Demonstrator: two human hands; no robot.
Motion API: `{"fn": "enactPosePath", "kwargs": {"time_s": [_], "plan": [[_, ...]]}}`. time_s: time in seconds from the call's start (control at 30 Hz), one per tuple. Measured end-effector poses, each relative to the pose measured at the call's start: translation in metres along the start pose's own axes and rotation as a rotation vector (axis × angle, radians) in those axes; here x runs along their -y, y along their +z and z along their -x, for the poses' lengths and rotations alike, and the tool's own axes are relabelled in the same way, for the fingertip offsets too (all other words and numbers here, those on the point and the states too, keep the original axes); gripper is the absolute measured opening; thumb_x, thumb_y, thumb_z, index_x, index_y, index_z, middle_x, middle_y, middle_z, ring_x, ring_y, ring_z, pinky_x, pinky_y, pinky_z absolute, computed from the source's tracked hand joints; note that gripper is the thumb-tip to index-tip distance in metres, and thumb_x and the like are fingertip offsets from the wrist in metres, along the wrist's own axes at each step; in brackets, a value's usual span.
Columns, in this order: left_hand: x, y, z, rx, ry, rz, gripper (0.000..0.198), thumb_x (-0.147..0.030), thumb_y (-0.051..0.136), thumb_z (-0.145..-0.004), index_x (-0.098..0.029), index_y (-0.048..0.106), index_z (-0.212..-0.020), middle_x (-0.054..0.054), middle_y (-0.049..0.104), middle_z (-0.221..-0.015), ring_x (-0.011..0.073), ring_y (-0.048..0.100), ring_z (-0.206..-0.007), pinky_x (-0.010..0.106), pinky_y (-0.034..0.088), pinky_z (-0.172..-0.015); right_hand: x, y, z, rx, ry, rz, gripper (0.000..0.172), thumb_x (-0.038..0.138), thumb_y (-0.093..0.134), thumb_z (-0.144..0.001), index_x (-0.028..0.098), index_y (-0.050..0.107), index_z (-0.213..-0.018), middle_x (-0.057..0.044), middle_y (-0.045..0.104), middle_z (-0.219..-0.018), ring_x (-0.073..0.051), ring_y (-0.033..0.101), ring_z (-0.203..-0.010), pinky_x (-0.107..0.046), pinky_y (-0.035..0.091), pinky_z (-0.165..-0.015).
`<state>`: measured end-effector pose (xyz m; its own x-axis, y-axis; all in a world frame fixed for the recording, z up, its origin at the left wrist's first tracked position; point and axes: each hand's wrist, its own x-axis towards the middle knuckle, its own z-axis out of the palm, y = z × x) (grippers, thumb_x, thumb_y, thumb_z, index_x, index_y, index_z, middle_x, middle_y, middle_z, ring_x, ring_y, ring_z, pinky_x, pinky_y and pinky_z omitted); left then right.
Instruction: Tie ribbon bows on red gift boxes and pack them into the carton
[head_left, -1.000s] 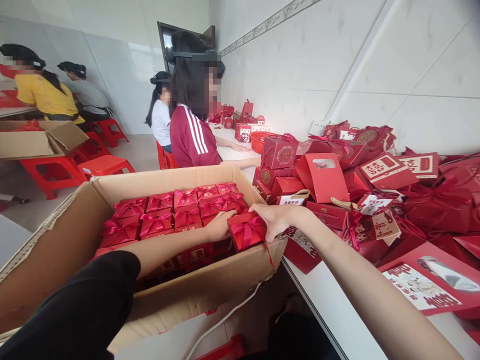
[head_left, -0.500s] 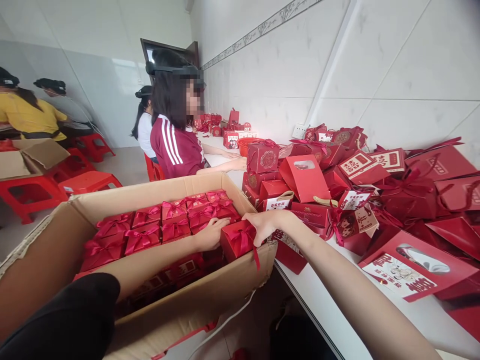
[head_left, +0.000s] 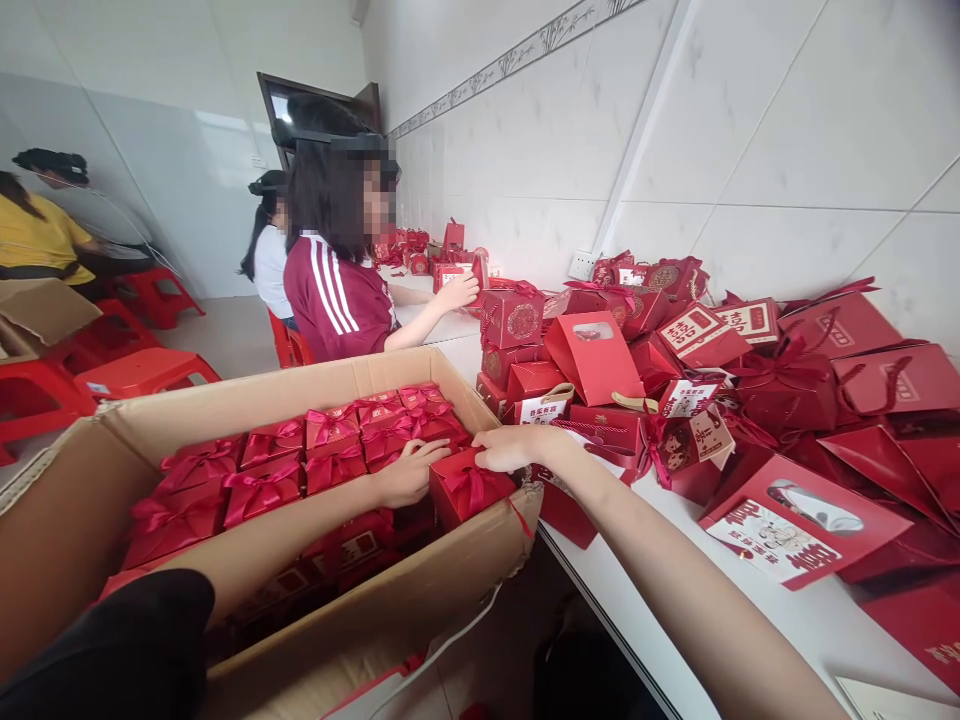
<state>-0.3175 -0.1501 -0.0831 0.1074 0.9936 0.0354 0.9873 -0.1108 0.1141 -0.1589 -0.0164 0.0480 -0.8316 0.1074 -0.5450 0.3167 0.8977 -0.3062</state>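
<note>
Inside the near right corner of a large cardboard carton (head_left: 352,620) is a red gift box (head_left: 466,496) with a satin ribbon bow on top. My left hand (head_left: 411,474) is at its left side, fingers curled against the far left edge, thumb hidden. From the right, my right hand (head_left: 514,449) reaches over the carton rim, its fingers closed on the box's upper right edge beside the bow. Neat rows of similar bowed gift boxes (head_left: 266,484) fill the carton's far side. Below them, a lower layer shows partly in shadow.
To the right, a white table (head_left: 660,590) bears a heap of red gift boxes and bags (head_left: 787,400). A co-worker in a maroon shirt (head_left: 337,300) sits beyond the carton. Red plastic stools (head_left: 150,372) stand at left, and a white cable (head_left: 457,640) hangs below the carton.
The view has turned slightly right. The gift box appears slightly lower in the carton corner, both my hands still on it. The co-worker's hand has risen from the table.
</note>
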Motion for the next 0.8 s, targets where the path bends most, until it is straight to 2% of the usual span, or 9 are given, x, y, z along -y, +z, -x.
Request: {"fn": "enactPosePath", "kwargs": {"time_s": [0.17,0.3,0.43,0.57,0.63,0.7,0.8], "plan": [[0.002,-0.012,-0.001,0.056,0.009,0.014,0.052,-0.01,0.044,-0.071,-0.022,0.057,-0.12,0.013,0.043,-0.139,0.0343,0.025,-0.135,0.061,0.016,-0.105,0.003,0.001,0.004,-0.038,0.033,0.017,0.03,0.028,0.041,-0.078,0.015,0.055,-0.1,-0.009,0.066,-0.086,-0.021,0.061,-0.07,-0.028,0.039,-0.053],[-0.003,-0.025,-0.002,0.058,0.024,0.02,0.044,-0.016,0.055,-0.065,-0.021,0.064,-0.108,0.012,0.048,-0.134,0.0359,0.023,-0.135,0.058,0.015,-0.106,0.005,0.004,0.003,-0.05,0.044,0.025,0.032,0.028,0.041,-0.079,0.014,0.056,-0.104,-0.012,0.067,-0.099,-0.023,0.064,-0.079,-0.028,0.044,-0.059],[-0.009,-0.04,0.008,-0.015,-0.152,0.095,0.035,-0.015,0.048,-0.069,-0.02,0.061,-0.101,0.009,0.057,-0.125,0.0292,0.04,-0.127,0.051,0.025,-0.105,0.009,0.007,0.001,-0.071,0.071,0.055,0.037,0.027,0.042,-0.081,0.01,0.057,-0.11,-0.017,0.064,-0.11,-0.027,0.064,-0.089,-0.032,0.048,-0.068],[-0.021,-0.049,0.03,0.016,-0.237,0.061,0.03,-0.021,0.044,-0.077,-0.018,0.057,-0.105,0.01,0.063,-0.111,0.0273,0.056,-0.106,0.051,0.032,-0.1,0.013,0.014,-0.001,-0.116,0.08,0.091,0.041,0.024,0.039,-0.084,0.007,0.054,-0.118,-0.02,0.056,-0.125,-0.032,0.057,-0.109,-0.038,0.046,-0.086],[-0.034,-0.047,0.039,-0.043,-0.279,0.059,0.035,-0.023,0.043,-0.08,-0.017,0.051,-0.113,0.012,0.06,-0.112,0.0276,0.056,-0.106,0.047,0.038,-0.095,0.016,0.018,-0.004,-0.147,0.101,0.108,0.042,0.023,0.04,-0.084,0.006,0.052,-0.121,-0.021,0.052,-0.129,-0.035,0.053,-0.114,-0.045,0.044,-0.09],[-0.049,-0.043,0.043,-0.071,-0.338,0.162,0.043,-0.03,0.044,-0.082,-0.016,0.041,-0.123,0.013,0.056,-0.114,0.0264,0.057,-0.103,0.04,0.045,-0.087,0.018,0.023,-0.008,-0.18,0.121,0.12,0.042,0.021,0.043,-0.083,0.007,0.052,-0.121,-0.022,0.052,-0.129,-0.037,0.053,-0.114,-0.051,0.042,-0.089],[-0.067,-0.034,0.041,0.018,-0.386,0.397,0.052,-0.045,0.043,-0.084,-0.018,0.029,-0.127,0.009,0.059,-0.102,0.0213,0.063,-0.084,0.034,0.049,-0.073,0.016,0.026,-0.01,-0.235,0.106,0.113,0.039,0.018,0.045,-0.081,0.008,0.055,-0.118,-0.023,0.057,-0.123,-0.038,0.056,-0.11,-0.054,0.043,-0.087]]}}
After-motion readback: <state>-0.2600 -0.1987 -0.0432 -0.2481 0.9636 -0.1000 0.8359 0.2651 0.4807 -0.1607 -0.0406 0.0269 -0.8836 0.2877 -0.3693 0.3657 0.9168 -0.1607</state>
